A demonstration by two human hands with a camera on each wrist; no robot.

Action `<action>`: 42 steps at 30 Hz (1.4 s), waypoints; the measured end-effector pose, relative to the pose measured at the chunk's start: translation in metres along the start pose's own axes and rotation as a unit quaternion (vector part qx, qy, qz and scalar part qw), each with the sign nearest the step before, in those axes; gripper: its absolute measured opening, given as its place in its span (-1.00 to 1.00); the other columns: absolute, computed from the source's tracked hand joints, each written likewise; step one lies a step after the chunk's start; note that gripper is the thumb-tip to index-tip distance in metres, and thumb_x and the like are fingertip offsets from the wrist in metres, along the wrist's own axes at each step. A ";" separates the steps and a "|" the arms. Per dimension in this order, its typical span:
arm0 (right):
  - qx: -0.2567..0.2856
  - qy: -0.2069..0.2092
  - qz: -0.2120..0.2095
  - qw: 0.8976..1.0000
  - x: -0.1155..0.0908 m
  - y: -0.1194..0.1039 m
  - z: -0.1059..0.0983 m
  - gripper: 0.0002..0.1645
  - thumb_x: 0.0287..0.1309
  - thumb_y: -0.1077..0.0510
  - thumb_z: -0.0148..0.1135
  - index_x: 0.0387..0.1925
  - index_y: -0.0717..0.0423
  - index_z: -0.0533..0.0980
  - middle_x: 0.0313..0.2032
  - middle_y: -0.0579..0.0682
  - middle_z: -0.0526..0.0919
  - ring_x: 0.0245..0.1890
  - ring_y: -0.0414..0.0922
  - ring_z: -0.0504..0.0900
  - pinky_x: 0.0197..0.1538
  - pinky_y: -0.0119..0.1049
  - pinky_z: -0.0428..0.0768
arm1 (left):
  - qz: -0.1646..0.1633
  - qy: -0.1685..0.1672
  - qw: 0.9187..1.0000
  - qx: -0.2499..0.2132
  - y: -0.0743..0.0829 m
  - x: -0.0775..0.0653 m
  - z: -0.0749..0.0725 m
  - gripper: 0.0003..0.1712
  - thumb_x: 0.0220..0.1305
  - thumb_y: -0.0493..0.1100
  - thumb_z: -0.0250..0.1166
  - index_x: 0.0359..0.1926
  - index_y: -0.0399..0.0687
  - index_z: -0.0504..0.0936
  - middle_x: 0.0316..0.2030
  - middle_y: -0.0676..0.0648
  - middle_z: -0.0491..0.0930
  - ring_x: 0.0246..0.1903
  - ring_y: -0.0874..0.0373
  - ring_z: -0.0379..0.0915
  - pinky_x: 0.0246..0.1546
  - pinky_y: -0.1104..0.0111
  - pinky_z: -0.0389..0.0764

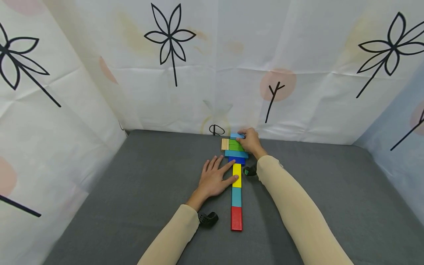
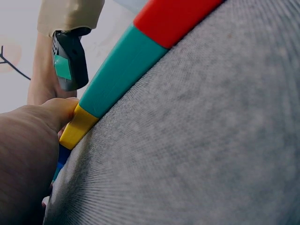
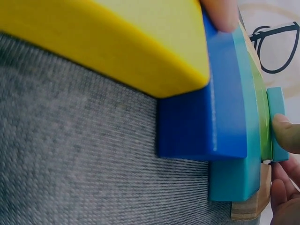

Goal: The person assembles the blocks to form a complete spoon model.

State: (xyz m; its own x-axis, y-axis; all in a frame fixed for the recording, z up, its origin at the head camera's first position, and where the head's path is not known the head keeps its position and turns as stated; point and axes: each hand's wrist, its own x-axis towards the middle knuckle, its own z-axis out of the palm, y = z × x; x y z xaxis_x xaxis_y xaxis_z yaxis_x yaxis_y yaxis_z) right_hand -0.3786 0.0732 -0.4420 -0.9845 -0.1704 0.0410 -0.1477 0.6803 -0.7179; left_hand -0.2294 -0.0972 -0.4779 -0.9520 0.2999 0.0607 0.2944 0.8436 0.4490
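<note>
A row of coloured wooden blocks lies on the grey cloth in the head view. Its far end is a light blue block [image 1: 236,135], which my right hand [image 1: 251,142] pinches between thumb and fingers, against the green blocks [image 1: 234,144]. Fingers spread, my left hand [image 1: 212,180] rests beside the row. Its index fingertip touches the dark blue block [image 1: 236,161] and its thumb touches the yellow block [image 1: 236,180]. Between dark blue and green lies a wider teal block [image 1: 236,154]. A plain wood block [image 1: 225,144] flanks the green; another wood block [image 3: 252,199] shows in the right wrist view.
Nearer me, the row continues with a second teal block [image 1: 236,197] and a red block [image 1: 236,219]. The grey cloth surface [image 1: 149,191] meets a patterned white curtain [image 1: 232,92] just behind the far block. Each wrist wears a dark camera.
</note>
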 end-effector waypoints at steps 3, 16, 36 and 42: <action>0.003 0.001 0.003 1.000 0.000 -0.001 0.000 -0.55 0.44 0.22 0.21 0.28 0.30 0.52 0.22 0.31 0.51 0.06 0.15 0.56 0.08 0.00 0.60 | -0.001 -0.001 1.000 0.000 0.000 0.000 0.000 -0.25 0.45 0.42 -0.01 0.55 0.37 0.25 0.58 -0.13 0.02 0.56 -0.13 -0.20 0.50 -0.08 -0.26; 0.006 0.019 -0.003 1.000 0.000 -0.001 0.001 -0.58 0.40 0.26 0.24 0.23 0.31 0.55 0.17 0.32 0.46 0.04 0.15 0.48 0.13 0.03 0.54 | -0.005 -0.002 1.000 0.001 0.000 0.001 0.000 -0.25 0.45 0.43 -0.02 0.55 0.38 0.24 0.57 -0.12 0.03 0.56 -0.13 -0.19 0.50 -0.08 -0.26; -0.025 0.016 -0.010 0.999 -0.001 -0.003 0.002 -0.61 0.40 0.26 0.23 0.20 0.28 0.58 0.11 0.32 0.48 0.00 0.15 0.47 0.16 0.09 0.41 | -0.003 0.001 1.000 0.001 0.000 0.002 0.001 -0.25 0.45 0.42 -0.01 0.55 0.38 0.24 0.57 -0.13 0.03 0.56 -0.14 -0.19 0.50 -0.09 -0.26; -0.050 0.012 -0.008 0.999 0.001 -0.002 0.003 -0.60 0.41 0.21 0.22 0.22 0.24 0.59 0.10 0.29 0.56 0.08 0.17 0.53 0.26 0.24 0.23 | -0.005 -0.002 1.000 0.002 0.000 0.002 0.002 -0.25 0.45 0.42 -0.01 0.55 0.39 0.24 0.57 -0.13 0.02 0.57 -0.13 -0.20 0.50 -0.08 -0.27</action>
State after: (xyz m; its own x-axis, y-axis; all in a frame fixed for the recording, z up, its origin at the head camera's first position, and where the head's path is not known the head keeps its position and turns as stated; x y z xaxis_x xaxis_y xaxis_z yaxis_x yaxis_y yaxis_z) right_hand -0.3790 0.0694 -0.4430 -0.9837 -0.1658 0.0696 -0.1713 0.7458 -0.6437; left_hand -0.2315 -0.0960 -0.4796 -0.9544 0.2937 0.0533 0.2860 0.8484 0.4455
